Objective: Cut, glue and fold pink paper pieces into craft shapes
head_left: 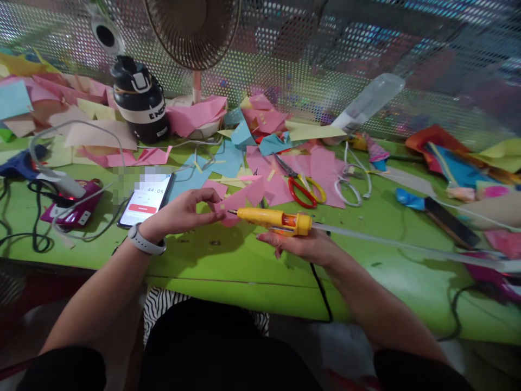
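Note:
My left hand (197, 210) pinches the left end of a pink piece of paper (246, 194), held just above the green table. In my right hand (303, 245) is a yellow hot glue gun (264, 219), its fingers wrapped round the handle. The gun's dark nozzle points left and meets or nearly meets the paper close to my left fingertips; I cannot tell if they touch. A long translucent glue stick (391, 243) runs out of the gun's back end to the right. Scissors (303, 187) with red and yellow handles lie beyond the gun.
A lit phone (147, 198) lies left of my left wrist, near a purple power strip (75, 203) with cables. Behind stand a black bottle (140, 103) and a fan (193, 32). Paper scraps (195, 117) cover the back; a dark-handled tool (450, 221) lies right.

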Demonstrator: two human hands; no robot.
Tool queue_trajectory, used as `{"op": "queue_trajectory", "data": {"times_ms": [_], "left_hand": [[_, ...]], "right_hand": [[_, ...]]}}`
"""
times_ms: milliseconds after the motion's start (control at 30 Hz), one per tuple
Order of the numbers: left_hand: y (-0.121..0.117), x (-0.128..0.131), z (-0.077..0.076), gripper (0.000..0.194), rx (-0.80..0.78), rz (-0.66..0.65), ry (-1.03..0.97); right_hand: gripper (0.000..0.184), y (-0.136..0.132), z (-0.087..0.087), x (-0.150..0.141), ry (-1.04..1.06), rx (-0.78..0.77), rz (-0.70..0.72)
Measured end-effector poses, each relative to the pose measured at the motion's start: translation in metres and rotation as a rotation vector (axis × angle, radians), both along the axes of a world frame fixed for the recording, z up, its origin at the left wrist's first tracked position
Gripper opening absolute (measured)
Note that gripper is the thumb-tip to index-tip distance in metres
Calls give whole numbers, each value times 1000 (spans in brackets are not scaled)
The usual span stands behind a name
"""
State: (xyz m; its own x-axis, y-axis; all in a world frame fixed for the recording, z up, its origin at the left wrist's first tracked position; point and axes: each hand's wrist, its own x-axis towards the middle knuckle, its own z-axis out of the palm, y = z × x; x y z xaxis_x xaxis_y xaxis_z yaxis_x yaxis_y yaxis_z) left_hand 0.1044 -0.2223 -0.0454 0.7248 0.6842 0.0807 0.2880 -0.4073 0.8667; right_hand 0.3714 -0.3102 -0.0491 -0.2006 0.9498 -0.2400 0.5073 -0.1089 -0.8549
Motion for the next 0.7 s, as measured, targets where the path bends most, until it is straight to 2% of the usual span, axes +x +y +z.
{"op": "queue_trajectory", "data": {"times_ms": [300, 700], "left_hand": [[0, -1, -1, 22, -6, -13, -16], [0, -1, 0, 21, -25, -10, -27]], "right_hand": [[41, 1, -8, 2, 43, -6, 24], [43, -1, -11, 3, 17, -31, 6]]}}
